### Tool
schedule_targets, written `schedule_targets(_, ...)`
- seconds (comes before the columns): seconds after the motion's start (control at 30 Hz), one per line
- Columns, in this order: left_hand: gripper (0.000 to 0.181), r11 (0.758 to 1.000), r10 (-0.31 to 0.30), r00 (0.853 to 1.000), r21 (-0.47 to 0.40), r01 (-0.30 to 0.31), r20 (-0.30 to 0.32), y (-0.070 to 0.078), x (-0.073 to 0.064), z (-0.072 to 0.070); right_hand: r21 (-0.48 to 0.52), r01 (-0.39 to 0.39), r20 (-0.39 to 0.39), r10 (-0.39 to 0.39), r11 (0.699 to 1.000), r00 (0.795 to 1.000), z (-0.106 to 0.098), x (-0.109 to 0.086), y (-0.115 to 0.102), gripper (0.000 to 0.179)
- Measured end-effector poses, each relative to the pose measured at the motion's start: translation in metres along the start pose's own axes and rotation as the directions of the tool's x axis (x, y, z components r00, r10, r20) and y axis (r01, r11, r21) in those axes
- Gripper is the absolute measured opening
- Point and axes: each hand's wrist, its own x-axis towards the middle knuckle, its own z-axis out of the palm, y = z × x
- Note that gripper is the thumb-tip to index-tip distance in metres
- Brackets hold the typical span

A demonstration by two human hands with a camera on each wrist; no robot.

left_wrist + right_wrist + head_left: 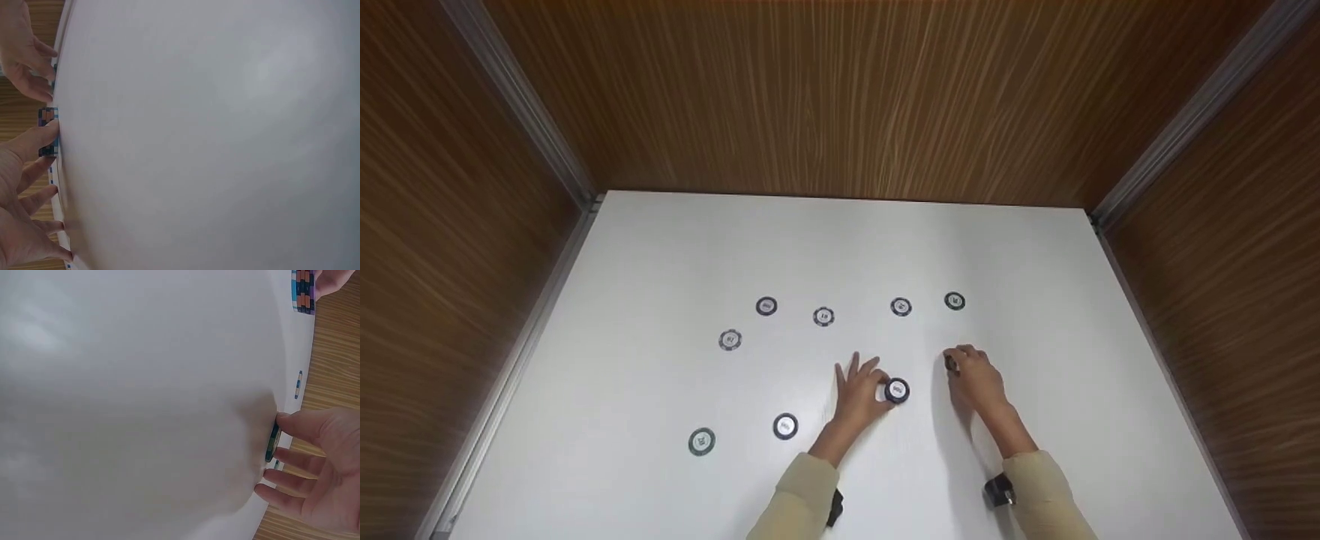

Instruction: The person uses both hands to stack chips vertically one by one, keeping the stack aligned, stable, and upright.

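My left hand (855,399) pinches a short stack of poker chips (897,390) by its sides, thumb and index finger around it, other fingers spread. In the left wrist view this stack (48,147) stands on edge in the picture, showing several layers. To the right, my right hand (979,381) holds a single dark poker chip (951,364) between thumb and fingers. The right wrist view shows that chip (273,443) tilted, close to the white surface; whether it touches is hard to tell. A gap separates the two hands.
Loose chips lie on the white table (660,255): a green one (702,442), a dark one (785,426), a grey one (730,340), and several in a row farther back, such as the rightmost chip (955,301). Wood-grain panels (840,97) wall three sides.
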Motion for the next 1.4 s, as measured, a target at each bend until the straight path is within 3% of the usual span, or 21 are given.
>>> schedule_targets(0.17, 0.036, 1.0, -0.009, 1.0, -0.005, 0.009, 0.013, 0.0001, -0.0002, -0.0002, 0.004, 0.007, -0.059, -0.007, 1.0, 0.998, 0.0009, -0.001, -0.0007, 0.025)
schedule_targets(0.47, 0.036, 1.0, 0.008, 1.0, -0.001, -0.008, -0.006, -0.0016, -0.001, 0.001, -0.021, 0.035, -0.088, -0.037, 0.999, 0.995, 0.0045, -0.002, 0.0002, 0.027)
schedule_targets(0.63, 0.036, 1.0, 0.002, 1.0, -0.016, -0.002, -0.004, -0.0014, -0.0009, 0.0015, -0.013, 0.025, -0.086, -0.026, 1.0, 0.996, 0.0044, -0.0025, -0.0003, 0.027)
schedule_targets(0.97, 0.035, 1.0, -0.002, 1.0, -0.016, 0.002, -0.006, -0.002, -0.0014, 0.0018, 0.102, 0.027, -0.107, -0.016, 0.994, 0.994, 0.0024, -0.0032, 0.0021, 0.026)
schedule_targets(1.4, 0.035, 1.0, 0.019, 0.999, -0.008, -0.019, -0.032, -0.002, -0.0014, 0.0023, 0.122, 0.108, -0.085, -0.098, 0.987, 0.992, 0.0015, -0.003, 0.001, 0.008)
